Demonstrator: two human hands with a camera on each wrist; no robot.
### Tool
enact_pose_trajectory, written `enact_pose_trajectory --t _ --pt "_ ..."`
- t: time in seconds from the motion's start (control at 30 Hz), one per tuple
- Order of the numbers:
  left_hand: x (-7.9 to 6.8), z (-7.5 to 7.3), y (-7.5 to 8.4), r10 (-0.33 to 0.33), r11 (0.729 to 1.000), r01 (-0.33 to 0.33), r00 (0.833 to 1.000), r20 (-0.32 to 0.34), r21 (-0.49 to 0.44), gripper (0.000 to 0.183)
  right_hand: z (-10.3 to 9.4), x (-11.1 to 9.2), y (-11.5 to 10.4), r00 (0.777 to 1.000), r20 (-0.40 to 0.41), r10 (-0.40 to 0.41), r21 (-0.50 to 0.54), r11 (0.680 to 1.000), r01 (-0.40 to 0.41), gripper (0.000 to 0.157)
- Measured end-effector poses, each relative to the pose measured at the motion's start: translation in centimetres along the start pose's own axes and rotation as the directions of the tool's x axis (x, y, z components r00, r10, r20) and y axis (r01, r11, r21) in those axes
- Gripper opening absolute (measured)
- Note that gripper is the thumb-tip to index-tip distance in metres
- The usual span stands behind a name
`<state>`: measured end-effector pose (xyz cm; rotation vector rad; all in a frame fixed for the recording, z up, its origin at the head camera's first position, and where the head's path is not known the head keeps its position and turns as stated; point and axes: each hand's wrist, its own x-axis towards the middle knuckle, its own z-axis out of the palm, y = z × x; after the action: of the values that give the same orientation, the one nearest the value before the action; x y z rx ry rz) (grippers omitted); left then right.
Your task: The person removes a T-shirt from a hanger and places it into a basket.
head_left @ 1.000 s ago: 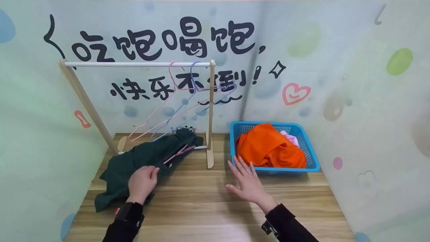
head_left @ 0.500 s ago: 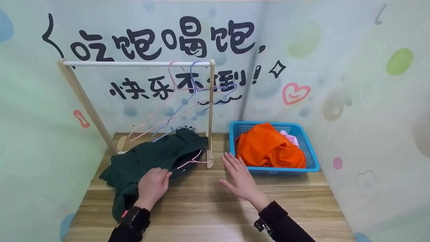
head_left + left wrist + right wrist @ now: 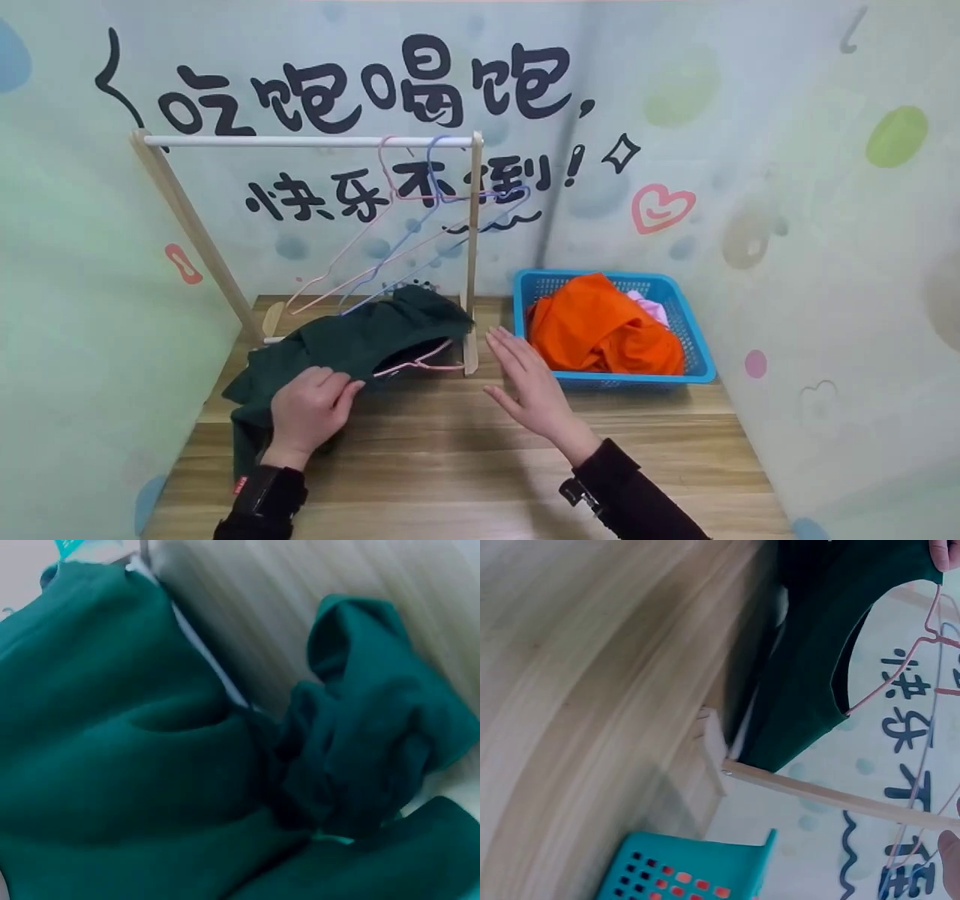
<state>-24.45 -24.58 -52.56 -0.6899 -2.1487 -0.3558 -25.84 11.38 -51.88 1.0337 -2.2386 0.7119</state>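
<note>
A dark green garment point(image 3: 337, 341) lies bunched at the foot of the drying rack, its opening facing right. My left hand point(image 3: 311, 412) pinches the edge of that opening between thumb and curled fingers. Inside the opening shows part of a pink clothes hanger point(image 3: 420, 363); the rest of it is hidden in the cloth. The left wrist view is filled with the green cloth point(image 3: 112, 765) and its folds. My right hand point(image 3: 536, 394) hovers left of the basket's front corner, fingers straight, holding nothing. In the right wrist view, the hanger point(image 3: 889, 679) crosses the garment's opening.
The wooden rack's white bar point(image 3: 300, 141) carries a pink hanger point(image 3: 349, 251) and a blue hanger point(image 3: 401, 244). A blue basket point(image 3: 615, 379) at right holds orange cloth point(image 3: 600, 322) and pale pink cloth point(image 3: 649, 307). Printed curtains surround the wooden table point(image 3: 420, 480).
My left hand has gone right, then back left with the garment's edge, and the opening now gapes wider around the hanger. My right hand has drifted slightly left and away from me.
</note>
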Motion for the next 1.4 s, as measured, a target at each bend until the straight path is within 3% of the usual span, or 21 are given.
enact_pose_trajectory --t 0.2,0.4,0.6,0.83,1.03,1.2,1.3,1.4 --pt "1.5 0.3 1.3 0.054 0.997 -0.055 0.998 -0.023 -0.047 0.045 -0.7 1.3 -1.0 0.996 -0.008 -0.092 0.045 0.995 0.093 0.06" --pt "2.7 1.7 3.0 0.084 0.993 -0.087 0.996 -0.043 -0.085 0.024 -0.8 1.9 -1.6 0.99 -0.053 -0.133 0.105 0.985 0.138 0.046" --pt "2.9 2.4 3.6 0.08 0.993 -0.081 0.997 -0.008 -0.085 0.022 -0.6 1.8 -1.9 0.993 -0.045 -0.107 0.144 0.983 0.112 0.027" --pt "3.3 2.1 3.8 0.106 0.992 -0.105 0.994 0.01 -0.065 0.043 -0.5 1.6 -1.5 0.999 -0.032 -0.042 0.08 0.996 0.045 0.023" --pt "4.0 1.8 3.6 0.071 0.996 -0.073 0.996 -0.046 -0.052 0.034 -0.6 1.7 -1.1 0.998 -0.05 -0.033 0.104 0.994 0.038 0.017" --pt "5.2 0.4 2.5 0.028 0.999 -0.033 0.992 -0.127 -0.032 0.022 -1.0 1.5 -0.8 0.997 -0.063 0.043 0.199 0.98 -0.03 0.018" --pt "6.0 -1.0 1.9 -0.02 1.0 0.015 0.979 -0.201 -0.024 0.026 -1.7 1.3 -0.3 0.992 -0.087 0.092 0.257 0.964 -0.067 0.021" --pt "6.8 -2.1 1.5 -0.068 0.997 0.057 0.948 -0.31 -0.044 0.033 -2.5 1.2 0.1 0.985 -0.128 0.113 0.29 0.954 -0.072 0.023"
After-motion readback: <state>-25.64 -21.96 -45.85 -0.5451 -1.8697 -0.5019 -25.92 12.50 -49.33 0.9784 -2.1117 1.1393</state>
